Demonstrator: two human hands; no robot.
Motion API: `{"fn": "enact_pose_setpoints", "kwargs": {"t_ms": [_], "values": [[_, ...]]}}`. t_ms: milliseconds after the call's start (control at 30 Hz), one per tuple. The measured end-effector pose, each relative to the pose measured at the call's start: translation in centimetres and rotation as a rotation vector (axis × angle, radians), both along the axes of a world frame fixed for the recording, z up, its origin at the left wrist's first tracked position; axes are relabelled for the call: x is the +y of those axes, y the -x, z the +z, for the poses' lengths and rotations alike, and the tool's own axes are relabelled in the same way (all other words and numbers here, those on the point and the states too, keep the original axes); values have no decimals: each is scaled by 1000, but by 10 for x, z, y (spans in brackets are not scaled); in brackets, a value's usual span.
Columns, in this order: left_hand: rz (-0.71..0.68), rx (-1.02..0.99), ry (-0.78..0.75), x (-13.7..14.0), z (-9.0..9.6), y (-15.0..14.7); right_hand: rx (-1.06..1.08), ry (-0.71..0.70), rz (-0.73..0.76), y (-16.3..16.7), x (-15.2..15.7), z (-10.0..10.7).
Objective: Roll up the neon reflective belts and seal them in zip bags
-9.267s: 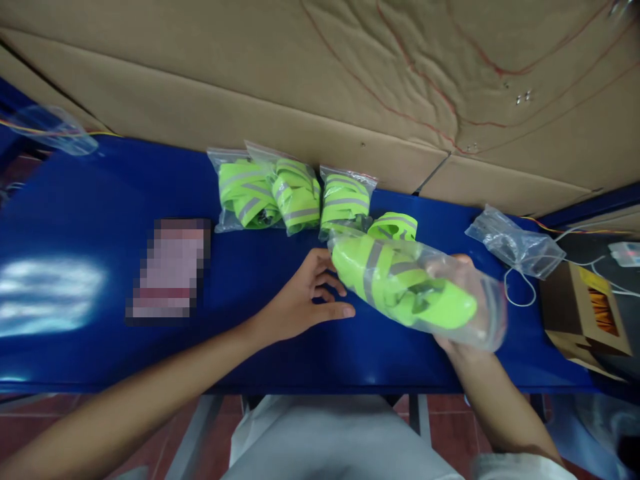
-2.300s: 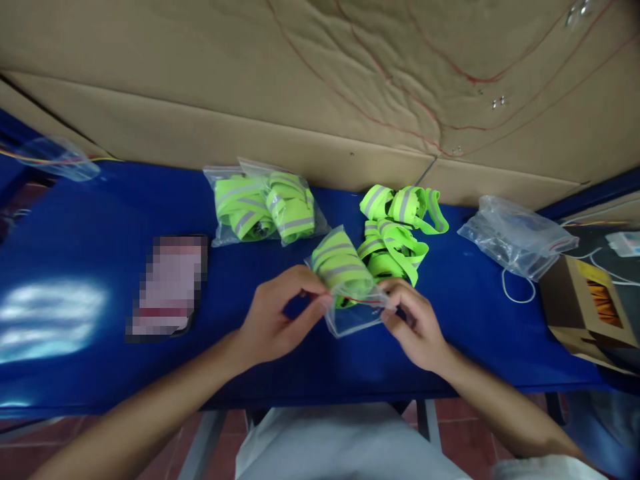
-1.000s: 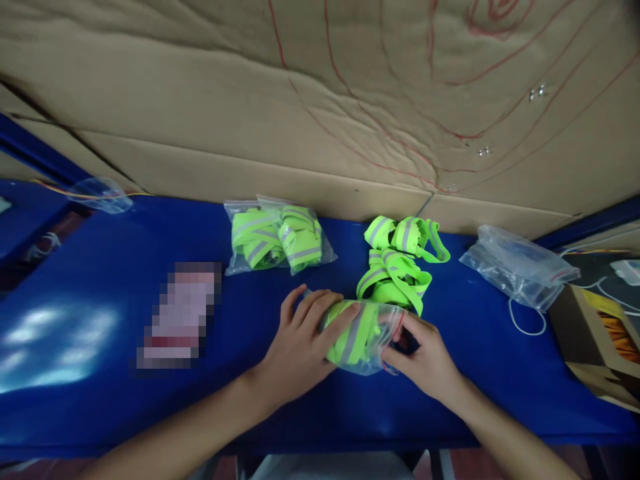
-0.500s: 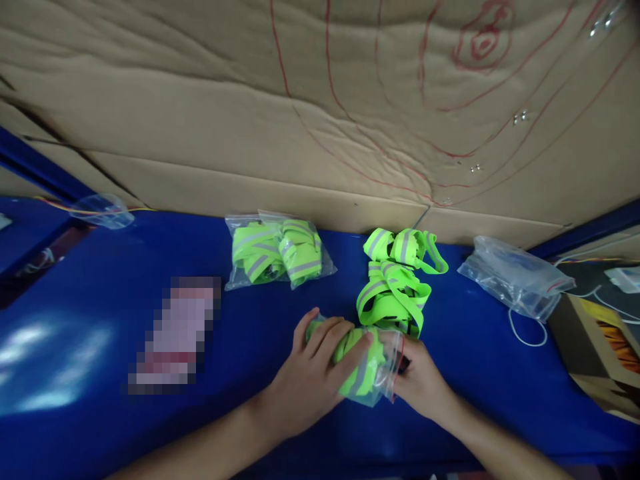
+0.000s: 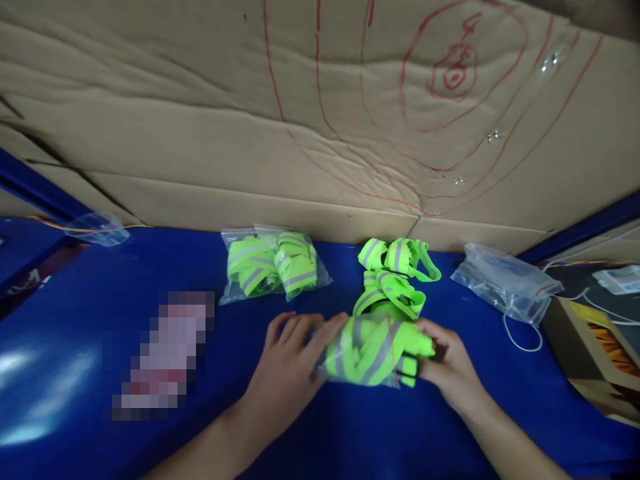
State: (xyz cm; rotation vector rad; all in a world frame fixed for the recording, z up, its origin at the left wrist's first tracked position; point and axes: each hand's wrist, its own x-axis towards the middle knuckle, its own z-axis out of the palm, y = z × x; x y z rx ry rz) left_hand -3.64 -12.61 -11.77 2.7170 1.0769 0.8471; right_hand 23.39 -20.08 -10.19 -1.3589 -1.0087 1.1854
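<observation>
My left hand (image 5: 297, 350) is closed on the left end of a clear zip bag (image 5: 327, 363). A neon-green reflective belt (image 5: 370, 353) with a grey stripe lies bunched in the bag, and part of it sticks out of the bag's right-hand mouth. My right hand (image 5: 450, 367) grips that protruding part, beside a black buckle (image 5: 409, 367); its fingertips are partly hidden. Just behind the bag, loose reflective belts (image 5: 393, 290) lie in a pile on the blue table (image 5: 280, 433). To the left are two filled bags of reflective belts (image 5: 270, 263).
Clear plastic bags (image 5: 505, 283) lie at the back right, near a cardboard box (image 5: 590, 360) with orange contents. A blurred-out flat object (image 5: 163, 353) is on the left. A clear plastic cup (image 5: 100, 229) lies at the back left. A cardboard wall (image 5: 225, 133) bounds the table's back.
My hands have moved farther apart. The belt now sticks out of the bag's mouth with its black buckle showing, held by my right hand. The view has shifted slightly.
</observation>
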Motion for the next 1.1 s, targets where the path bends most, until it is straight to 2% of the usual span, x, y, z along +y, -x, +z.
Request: {"fn": "enact_pose_setpoints", "kwargs": {"t_ms": [100, 167, 233, 300, 400, 467, 567, 633, 700, 767, 833, 900, 967, 1033, 1100], "values": [[111, -73, 53, 14, 4, 11, 139, -20, -253, -19, 4, 10], [160, -164, 164, 23, 9, 19, 205, -41, -388, -29, 8, 17], [187, -285, 318, 30, 17, 27, 222, -95, -461, -39, 12, 22], [219, -440, 425, 35, 24, 34, 140, -153, -497, -46, 14, 24], [238, -630, 515, 36, 28, 37, -160, -212, -512, -47, 12, 20], [169, -688, 586, 30, 24, 33, -331, -324, -510, -41, 8, 15], [-52, -660, 724, 14, 13, 21, -509, -611, -496, -31, 0, 9], [-167, -551, 767, 1, 6, 12, -606, -697, -332, -25, -6, 7], [-202, -400, 675, -8, -1, 5, -714, -674, -62, -18, -10, 7], [-241, -243, 498, -14, -6, -1, -864, -655, 172, -7, -12, 10], [-307, -112, 340, -15, -9, -4, -999, -685, 330, 5, -11, 13], [-342, -45, 226, -16, -10, -5, -1012, -731, 411, 13, -9, 15], [-333, -58, 136, -16, -12, -5, -898, -771, 410, 13, -7, 17], [-298, -117, 72, -16, -13, -3, -755, -760, 320, 2, -7, 18], [-256, -173, 35, -17, -13, -3, -696, -686, 67, -19, -9, 20]]}}
